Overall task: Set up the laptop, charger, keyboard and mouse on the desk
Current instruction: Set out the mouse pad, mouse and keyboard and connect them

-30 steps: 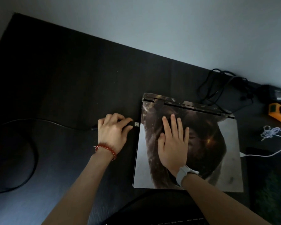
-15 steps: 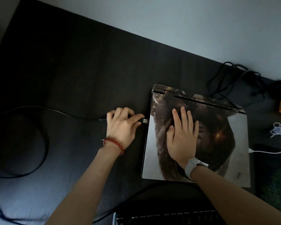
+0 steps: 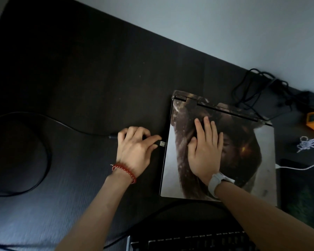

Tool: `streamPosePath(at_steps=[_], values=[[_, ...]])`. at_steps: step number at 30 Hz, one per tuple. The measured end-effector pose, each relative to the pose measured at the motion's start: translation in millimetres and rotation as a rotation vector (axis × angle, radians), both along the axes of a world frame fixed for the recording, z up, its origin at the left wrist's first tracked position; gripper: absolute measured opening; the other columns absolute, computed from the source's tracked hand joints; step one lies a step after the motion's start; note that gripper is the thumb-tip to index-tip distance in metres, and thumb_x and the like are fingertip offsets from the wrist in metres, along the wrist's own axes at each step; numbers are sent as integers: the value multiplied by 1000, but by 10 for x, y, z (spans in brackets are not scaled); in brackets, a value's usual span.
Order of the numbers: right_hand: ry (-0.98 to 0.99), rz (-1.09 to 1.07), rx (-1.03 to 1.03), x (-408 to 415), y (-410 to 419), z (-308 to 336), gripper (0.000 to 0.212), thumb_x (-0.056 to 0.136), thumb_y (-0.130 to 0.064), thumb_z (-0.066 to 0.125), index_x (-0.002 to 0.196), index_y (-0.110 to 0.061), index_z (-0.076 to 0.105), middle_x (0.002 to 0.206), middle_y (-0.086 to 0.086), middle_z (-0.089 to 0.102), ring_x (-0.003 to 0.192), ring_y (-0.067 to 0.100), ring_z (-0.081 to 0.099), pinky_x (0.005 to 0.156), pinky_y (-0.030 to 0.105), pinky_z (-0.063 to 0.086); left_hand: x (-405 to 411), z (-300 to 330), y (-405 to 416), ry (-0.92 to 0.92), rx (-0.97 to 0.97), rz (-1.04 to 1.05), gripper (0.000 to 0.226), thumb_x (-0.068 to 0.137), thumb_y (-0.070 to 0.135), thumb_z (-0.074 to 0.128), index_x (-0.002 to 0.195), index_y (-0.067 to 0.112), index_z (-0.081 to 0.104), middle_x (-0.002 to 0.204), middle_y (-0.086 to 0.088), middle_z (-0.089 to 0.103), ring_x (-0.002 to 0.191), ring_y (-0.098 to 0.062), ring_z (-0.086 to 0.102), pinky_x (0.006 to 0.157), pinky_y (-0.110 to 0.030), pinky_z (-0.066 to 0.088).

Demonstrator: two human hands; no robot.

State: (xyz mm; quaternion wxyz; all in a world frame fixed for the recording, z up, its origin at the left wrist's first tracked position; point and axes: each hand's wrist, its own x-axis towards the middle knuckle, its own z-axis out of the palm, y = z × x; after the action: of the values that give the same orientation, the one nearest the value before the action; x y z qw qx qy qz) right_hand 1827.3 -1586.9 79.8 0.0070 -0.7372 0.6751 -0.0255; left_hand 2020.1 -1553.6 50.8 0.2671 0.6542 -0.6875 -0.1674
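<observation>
Moved closer: USB plug [image 3: 162,143] now just beside closed laptop [image 3: 225,151] left edge.
Left hand [image 3: 134,151] grip clamped on plug; right hand [image 3: 205,149] flat, fingers apart, on lid near tabletop [image 3: 80,78] right edge.

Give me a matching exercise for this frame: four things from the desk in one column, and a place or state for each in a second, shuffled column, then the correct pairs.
Things:
1. USB plug
2. laptop
3. keyboard
4. white cable

Places or states:
A. lid closed, right hand flat on it
B. at the bottom edge of the view, nearest the person
C. pinched in the left hand, just short of the laptop's left edge
D. meets the laptop's right side

Pairs: 1-C, 2-A, 3-B, 4-D
</observation>
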Motion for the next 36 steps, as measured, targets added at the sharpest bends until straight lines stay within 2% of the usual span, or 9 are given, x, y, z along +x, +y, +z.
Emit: streamPosePath(at_steps=[11,16,18,22,26,30,33,36], values=[[-9,-3,1,7,-8,-5,55,88,-30,25,141,-18,36,150,10,33,141,30,25,113,53,15,-63,18,44,15,41,28,28,81,32,46,98,29,70,85,2,57,89,-15,41,85,-33,25],[9,-1,-1,9,9,-19,55,89,-30,25,141,-17,36,150,11,34,140,31,26,113,54,16,-69,33,53,17,24,-20,23,76,22,62,97,22,70,79,-2,52,82,-15,38,81,-36,31],[8,-3,-4,9,9,-18,55,89,-30,25,141,-17,36,150,11,34,140,31,26,113,54,16,-56,36,41,6,17,-37,23,76,22,60,96,20,70,77,-2,52,81,-14,38,81,-35,32],[0,4,-12,29,-10,-10,54,88,-28,27,140,-17,37,149,12,35,139,32,28,112,55,18,-20,41,-6,11,11,-72,28,81,28,48,97,21,69,78,-1,51,81,-14,38,80,-32,26],[8,9,-10,13,5,-14,54,88,-28,27,140,-17,36,149,12,35,139,32,28,112,55,18,-39,50,-12,10,6,-130,30,81,27,45,97,19,69,78,-2,52,81,-14,38,80,-31,26],[14,5,-4,12,8,-20,54,88,-28,28,140,-17,36,148,12,36,139,32,29,111,57,21,-36,51,-12,11,27,-120,30,81,27,45,98,20,68,78,-2,52,80,-15,39,81,-35,31],[19,5,-9,9,-3,-20,53,88,-28,28,140,-18,36,148,12,36,138,32,29,111,57,22,-47,65,-14,7,42,-116,31,81,27,45,97,19,69,77,-2,52,80,-14,38,81,-32,27],[29,10,-10,1,5,-24,53,89,-28,28,140,-18,36,148,12,36,139,32,29,111,57,21,-58,80,-17,4,50,-99,26,77,23,57,100,16,69,77,-3,54,81,-13,41,82,-30,27]])
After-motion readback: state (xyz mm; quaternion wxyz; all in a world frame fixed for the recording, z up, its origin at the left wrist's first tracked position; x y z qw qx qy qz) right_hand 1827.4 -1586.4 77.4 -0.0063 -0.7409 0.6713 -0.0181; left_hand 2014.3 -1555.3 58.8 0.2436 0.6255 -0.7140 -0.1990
